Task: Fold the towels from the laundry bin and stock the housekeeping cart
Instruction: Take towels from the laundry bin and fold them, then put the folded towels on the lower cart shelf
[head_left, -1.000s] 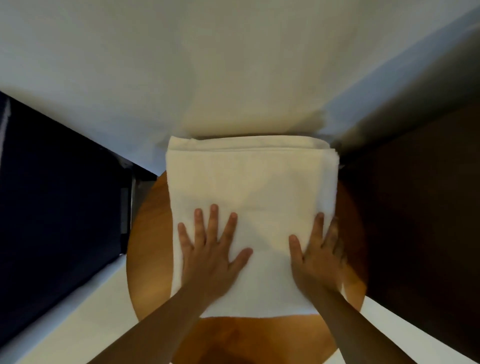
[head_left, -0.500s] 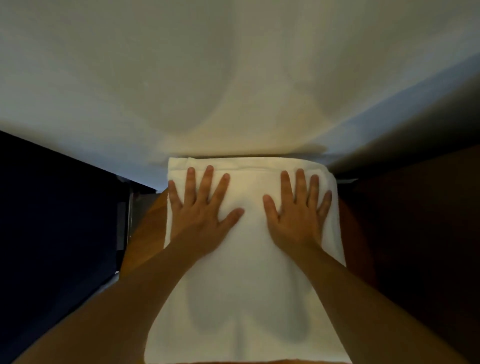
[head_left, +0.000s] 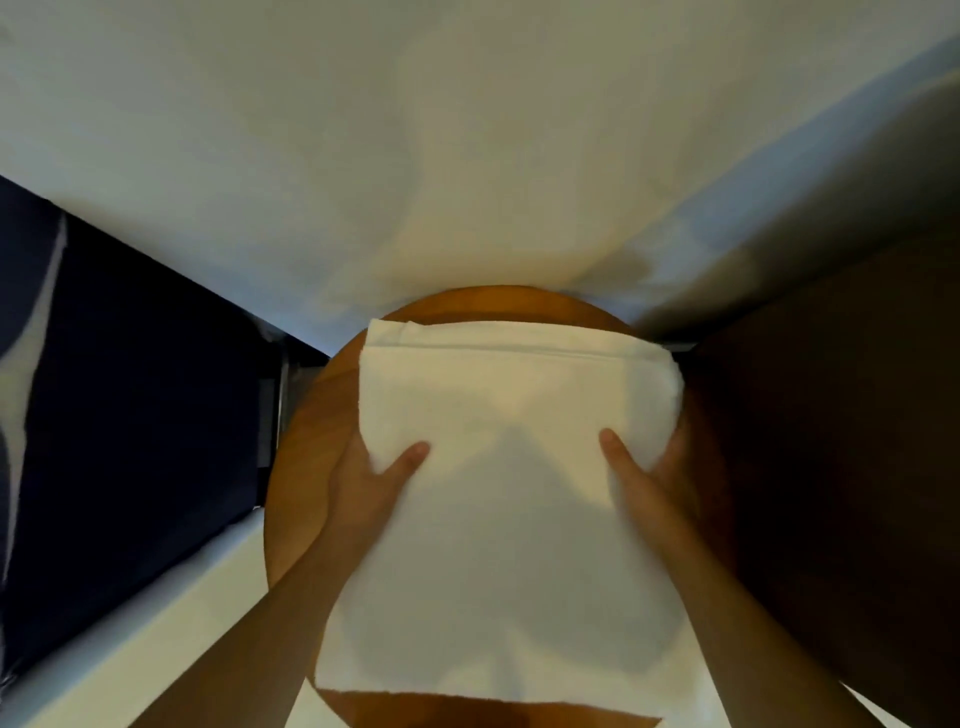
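1. A folded white towel (head_left: 514, 467) lies on a round wooden table (head_left: 306, 457), covering most of the tabletop from its far part down to the near edge, where bare wood shows again below the cloth.

2. The towel's far edge shows stacked layers with a stitched hem running across it (the layers sit slightly uneven at the far left corner).

3. The left hand (head_left: 363, 483) grips the towel's left side about midway along: the thumb lies on top of the cloth, pointing inward, and the other fingers go under the edge, out of sight. The cloth is pinched between thumb and hidden fingers.

4. The right hand (head_left: 654, 478) does the same on the right side, thumb on top pointing inward, the fingers curled round the edge and mostly hidden beneath the towel.

5. Both forearms reach in from the bottom of the view, one along each side of the towel, and the near part of the cloth drapes between them.

6. Shadows of the hands and arms fall across the middle and near half of the towel.

7. Behind the table is a pale wall (head_left: 467, 130). To the left stands something dark blue (head_left: 130, 389), with a white ledge (head_left: 156, 623) below it (what it belongs to cannot be told). To the right is a dark brown surface (head_left: 831, 441).
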